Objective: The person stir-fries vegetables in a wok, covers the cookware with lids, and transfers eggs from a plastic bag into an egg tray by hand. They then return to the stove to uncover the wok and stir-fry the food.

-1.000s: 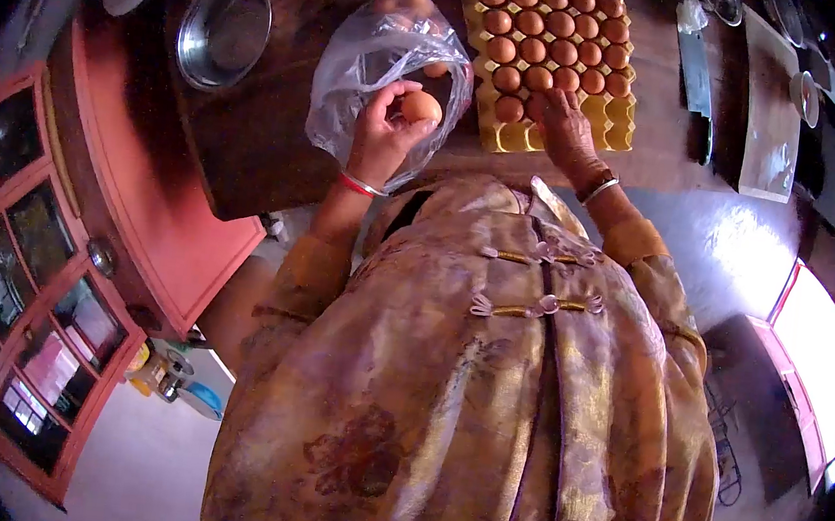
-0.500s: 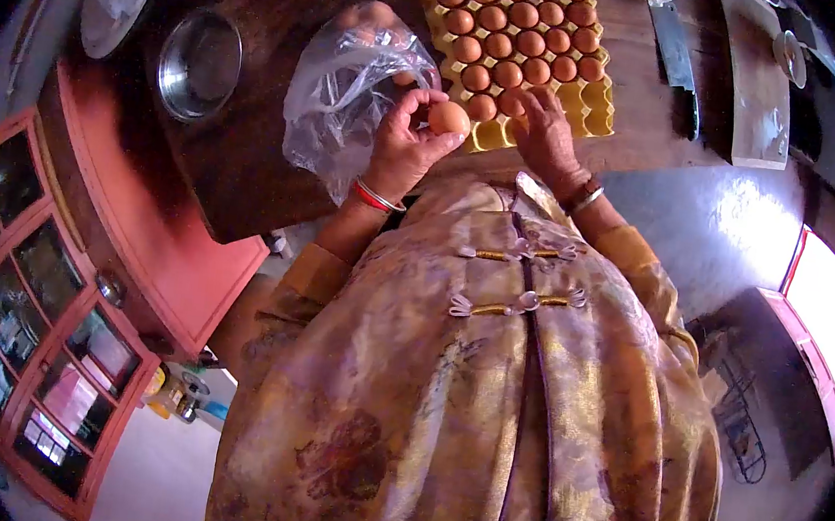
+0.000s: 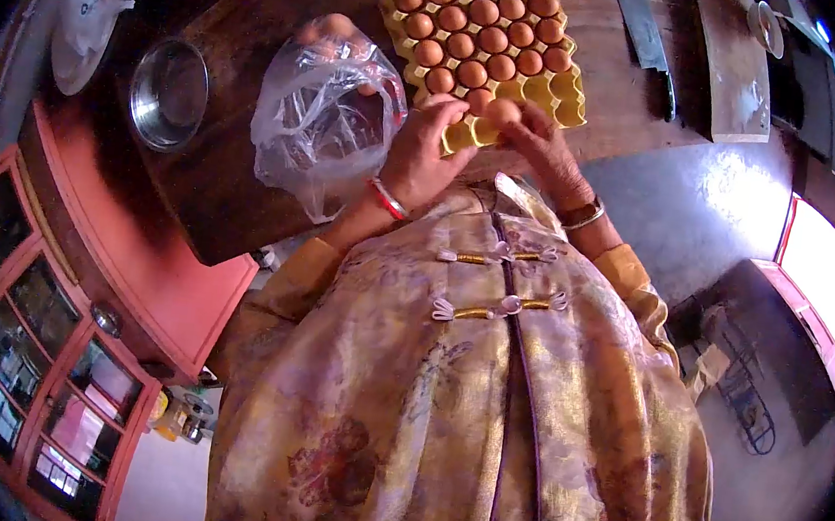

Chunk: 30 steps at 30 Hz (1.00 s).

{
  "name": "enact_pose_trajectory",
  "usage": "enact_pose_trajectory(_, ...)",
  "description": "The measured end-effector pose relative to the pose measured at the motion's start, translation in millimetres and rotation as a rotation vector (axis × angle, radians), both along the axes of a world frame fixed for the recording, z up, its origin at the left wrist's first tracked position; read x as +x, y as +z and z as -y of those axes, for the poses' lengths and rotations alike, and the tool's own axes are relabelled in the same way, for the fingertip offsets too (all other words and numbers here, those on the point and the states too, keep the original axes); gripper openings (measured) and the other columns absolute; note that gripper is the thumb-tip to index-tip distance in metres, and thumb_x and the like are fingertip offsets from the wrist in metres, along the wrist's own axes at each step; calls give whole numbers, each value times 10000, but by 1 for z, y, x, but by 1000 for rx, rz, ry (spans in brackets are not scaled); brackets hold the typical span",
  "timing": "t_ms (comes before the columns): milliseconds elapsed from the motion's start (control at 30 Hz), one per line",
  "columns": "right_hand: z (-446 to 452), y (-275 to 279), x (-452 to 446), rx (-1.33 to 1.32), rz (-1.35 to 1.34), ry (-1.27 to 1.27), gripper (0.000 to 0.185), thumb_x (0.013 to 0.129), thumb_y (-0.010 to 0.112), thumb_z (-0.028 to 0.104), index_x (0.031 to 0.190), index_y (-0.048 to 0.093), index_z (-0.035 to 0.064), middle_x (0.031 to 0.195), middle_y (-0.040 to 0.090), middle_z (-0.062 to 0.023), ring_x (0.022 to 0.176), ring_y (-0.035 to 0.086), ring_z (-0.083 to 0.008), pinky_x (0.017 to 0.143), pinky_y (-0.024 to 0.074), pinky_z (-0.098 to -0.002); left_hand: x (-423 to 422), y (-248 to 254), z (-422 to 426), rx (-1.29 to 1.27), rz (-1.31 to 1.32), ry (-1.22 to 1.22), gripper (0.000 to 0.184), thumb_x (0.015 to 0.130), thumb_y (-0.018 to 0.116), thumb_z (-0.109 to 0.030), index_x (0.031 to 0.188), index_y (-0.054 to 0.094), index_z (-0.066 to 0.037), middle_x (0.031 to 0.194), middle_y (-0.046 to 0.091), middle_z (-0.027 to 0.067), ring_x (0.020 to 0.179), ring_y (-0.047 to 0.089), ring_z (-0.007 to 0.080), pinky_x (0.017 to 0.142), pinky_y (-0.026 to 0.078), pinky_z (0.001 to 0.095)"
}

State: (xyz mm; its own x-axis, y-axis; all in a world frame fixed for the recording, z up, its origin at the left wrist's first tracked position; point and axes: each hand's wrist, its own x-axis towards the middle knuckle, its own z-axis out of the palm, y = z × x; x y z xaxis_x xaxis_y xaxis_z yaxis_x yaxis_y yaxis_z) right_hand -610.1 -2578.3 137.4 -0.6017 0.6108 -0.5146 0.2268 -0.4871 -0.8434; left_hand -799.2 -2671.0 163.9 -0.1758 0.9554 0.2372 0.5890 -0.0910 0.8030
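Note:
My right hand (image 3: 545, 157) pinches a brown egg (image 3: 502, 113) over the near row of the yellow egg tray (image 3: 565, 106). My left hand (image 3: 426, 156) is at the tray's near left corner, with thumb and fingers apart and no egg visible in it. Brown eggs (image 3: 492, 40) fill most of the tray's cups, while several cups at its near right side hold none. Left of my left hand lies a clear plastic bag (image 3: 321, 116), with a few more eggs (image 3: 334, 27) showing at its far end.
A round metal bowl (image 3: 169, 96) stands at the left of the dark wooden table (image 3: 220, 176). A cleaver (image 3: 643, 26) and a cutting board (image 3: 728, 64) lie to the right. A red cabinet (image 3: 79, 328) with glass panes is at the lower left.
The egg in my left hand's fingers has gone from there, and my right hand now holds an egg. My left hand has moved down to the tray corner. The view has shifted slightly.

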Motion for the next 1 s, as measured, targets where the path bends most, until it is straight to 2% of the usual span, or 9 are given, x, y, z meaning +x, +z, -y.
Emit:
enact_pose_trajectory(100,-23,-1,4,837,571,247,327,844,626,221,1133,561,81,944,640,-132,801,634,-258,676,526,-348,-33,-4,19,-206,212,-8,177,782,678,-74,930,598,-19,862,594,103,750,605,196,649,495,293)
enact_pose_trajectory(233,-42,-40,3,888,621,317,299,818,596,166,1097,525,86,1003,593,-188,887,594,-412,685,502,-482,-83,-21,38,-337,180,221,122,830,627,-97,926,607,-23,805,616,83,671,593,150,609,478,272)
enact_pose_trajectory(333,-44,-38,-7,972,602,360,262,836,566,160,1081,519,81,1043,574,-179,901,585,-413,702,498,-484,-110,-69,43,-315,104,423,168,827,628,-141,954,617,-30,866,636,133,760,619,281,692,503,378)
enact_pose_trajectory(400,-43,-38,-13,1028,605,365,250,846,553,159,1078,515,76,1056,568,-176,898,584,-414,707,495,-484,-121,-88,33,-310,-21,389,210,856,611,-180,1001,600,-30,849,635,135,767,621,282,696,497,383)
enact_pose_trajectory(467,-41,-45,-15,997,723,422,263,841,564,163,1086,526,74,1069,564,-185,897,582,-411,713,495,-482,-118,-96,26,-332,-201,328,303,884,585,-273,1041,576,-14,896,636,204,844,603,408,749,478,459)
enact_pose_trajectory(533,-37,-61,-13,1169,630,346,221,850,577,173,1056,519,117,1007,539,-157,816,589,-389,617,496,-491,-107,-99,11,-89,-213,327,293,870,589,-274,997,592,-10,959,635,238,882,593,440,771,474,478)
enact_pose_trajectory(633,-36,-62,-14,1130,631,327,207,832,584,146,1031,538,112,1014,512,-155,861,572,-377,650,493,-483,-105,-110,4,-428,-268,262,276,865,583,-291,947,619,-30,973,640,238,871,605,434,762,478,482)
enact_pose_trajectory(933,-21,-36,-20,1127,623,279,203,801,581,88,1003,567,79,1016,541,-166,889,576,-374,695,495,-472,-110,-125,4,-346,-212,245,240,843,616,-254,962,619,-45,868,656,193,781,632,378,731,499,443)
enact_pose_trajectory(1000,-17,-17,-30,1045,493,219,266,790,603,97,1053,568,72,1015,566,-177,908,570,-386,713,500,-465,-112,-112,20,-213,59,328,316,845,625,-226,1082,591,-20,1035,646,194,946,613,377,827,480,428)
